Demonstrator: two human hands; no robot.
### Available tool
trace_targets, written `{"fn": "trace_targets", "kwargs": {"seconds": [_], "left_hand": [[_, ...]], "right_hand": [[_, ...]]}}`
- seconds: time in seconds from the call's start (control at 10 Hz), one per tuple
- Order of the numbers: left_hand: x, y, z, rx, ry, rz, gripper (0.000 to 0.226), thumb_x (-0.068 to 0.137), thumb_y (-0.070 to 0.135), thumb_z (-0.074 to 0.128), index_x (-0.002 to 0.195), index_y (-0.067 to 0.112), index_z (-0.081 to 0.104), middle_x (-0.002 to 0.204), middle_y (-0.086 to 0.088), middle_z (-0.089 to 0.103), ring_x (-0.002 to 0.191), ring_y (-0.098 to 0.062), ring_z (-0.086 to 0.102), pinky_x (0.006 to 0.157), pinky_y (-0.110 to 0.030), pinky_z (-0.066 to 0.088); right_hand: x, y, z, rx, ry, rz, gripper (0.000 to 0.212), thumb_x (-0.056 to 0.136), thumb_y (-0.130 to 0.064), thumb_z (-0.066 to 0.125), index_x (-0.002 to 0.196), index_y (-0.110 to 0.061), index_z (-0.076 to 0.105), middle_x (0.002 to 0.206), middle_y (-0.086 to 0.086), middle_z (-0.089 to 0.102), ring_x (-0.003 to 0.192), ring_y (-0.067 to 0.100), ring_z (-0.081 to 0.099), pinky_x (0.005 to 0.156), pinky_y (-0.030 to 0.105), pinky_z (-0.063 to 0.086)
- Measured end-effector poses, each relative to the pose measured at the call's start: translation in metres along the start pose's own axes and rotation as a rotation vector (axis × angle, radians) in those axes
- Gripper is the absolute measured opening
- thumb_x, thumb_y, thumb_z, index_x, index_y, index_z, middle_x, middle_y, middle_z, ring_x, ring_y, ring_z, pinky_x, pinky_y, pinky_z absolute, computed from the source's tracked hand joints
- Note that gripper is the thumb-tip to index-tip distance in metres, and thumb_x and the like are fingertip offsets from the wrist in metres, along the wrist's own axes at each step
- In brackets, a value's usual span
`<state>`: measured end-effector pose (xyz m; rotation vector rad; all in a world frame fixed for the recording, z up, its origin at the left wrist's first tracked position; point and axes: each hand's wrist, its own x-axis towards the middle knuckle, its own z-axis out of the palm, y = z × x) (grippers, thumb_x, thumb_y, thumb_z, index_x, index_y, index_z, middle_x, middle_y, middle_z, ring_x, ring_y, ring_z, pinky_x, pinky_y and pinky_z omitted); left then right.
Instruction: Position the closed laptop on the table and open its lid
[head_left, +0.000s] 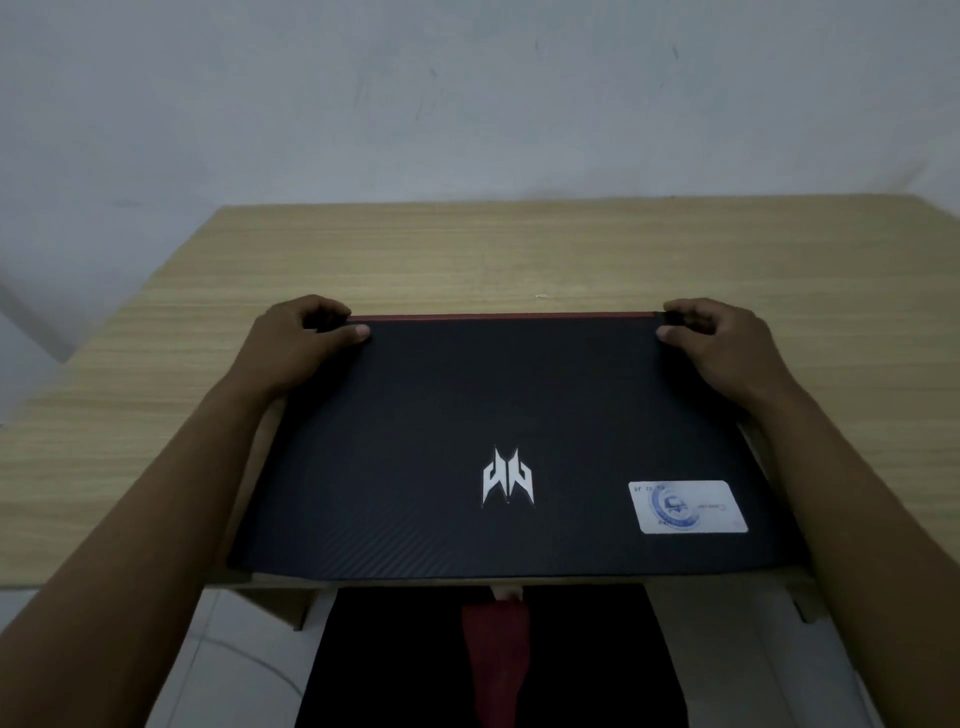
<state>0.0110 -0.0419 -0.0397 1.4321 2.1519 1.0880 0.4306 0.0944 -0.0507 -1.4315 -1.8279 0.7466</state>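
Note:
A closed black laptop (509, 415) with a silver emblem and a white sticker on its lid lies flat at the near edge of the wooden table (467, 249). A red strip runs along its far edge. My left hand (301, 338) grips the far left corner, thumb on the lid and fingers curled over the edge. At the far right corner my right hand (717, 338) holds it the same way. The laptop's near edge slightly overhangs the table's front edge.
A white wall (467, 93) rises right behind the table. Bare wood stretches beyond the laptop and to both sides. Below the front edge are a dark garment with a red strip (493, 654) and pale floor tiles (218, 665).

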Motion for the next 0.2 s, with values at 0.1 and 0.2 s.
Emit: {"fn": "trace_targets", "kwargs": {"seconds": [0.1,0.2], "left_hand": [[0.005,0.02,-0.008,0.216,-0.113,0.064,0.046,0.084,0.045,0.074,0.123,0.022,0.067,0.125,-0.003,0.065,0.112,-0.019,0.057,0.084,-0.031,0.038],[0.0,0.052,-0.019,0.326,-0.234,0.193,0.053,0.086,0.05,0.069,0.132,0.026,0.059,0.137,-0.001,0.06,0.12,-0.016,0.053,0.089,-0.033,0.037]], "right_hand": [[0.001,-0.012,-0.008,-0.072,-0.029,-0.006,0.054,0.077,-0.036,0.072,0.128,-0.022,0.06,0.129,0.004,0.064,0.109,0.014,0.06,0.086,0.018,0.038],[-0.005,-0.034,-0.018,-0.138,-0.006,-0.063,0.055,0.079,-0.039,0.07,0.129,-0.022,0.057,0.13,0.006,0.062,0.108,0.017,0.061,0.085,0.026,0.039]]}}
